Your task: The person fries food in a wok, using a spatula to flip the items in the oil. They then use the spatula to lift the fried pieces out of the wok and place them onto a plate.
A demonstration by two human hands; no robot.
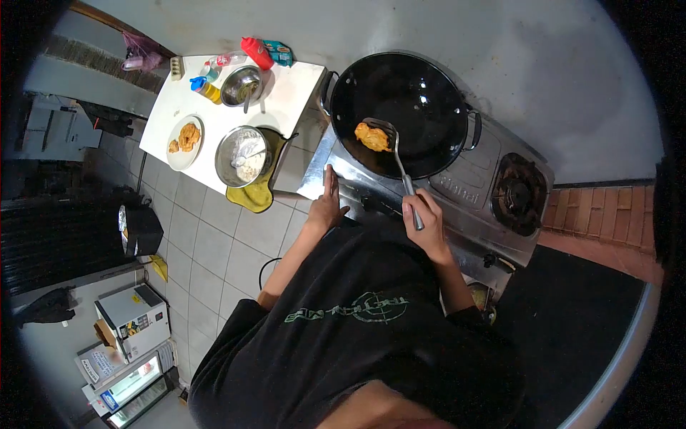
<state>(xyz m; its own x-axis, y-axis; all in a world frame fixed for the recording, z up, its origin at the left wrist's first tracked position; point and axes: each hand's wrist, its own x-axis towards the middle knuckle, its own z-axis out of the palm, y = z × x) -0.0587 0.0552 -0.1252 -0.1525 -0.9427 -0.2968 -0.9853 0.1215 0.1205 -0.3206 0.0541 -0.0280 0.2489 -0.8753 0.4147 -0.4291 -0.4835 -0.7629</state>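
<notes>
My right hand (424, 222) is wrapped round the grey handle of a slotted spatula (399, 159). The spatula's dark head reaches into a large black wok (429, 93) on the stove. Against that head is a piece of orange-brown battered food (372, 137), near the wok's left side; whether it rests on the head or on the wok is hard to tell. My left hand (326, 204) holds nothing, its fingers stretched out by the front left edge of the steel gas stove (457, 187).
Left of the stove, a white table (214, 118) bears a plate (175, 159) of fried pieces, a steel bowl (223, 168) with white flour-like contents, a smaller metal bowl (230, 86) and a red squeeze bottle (256, 53). A second burner (518, 193) is on the right.
</notes>
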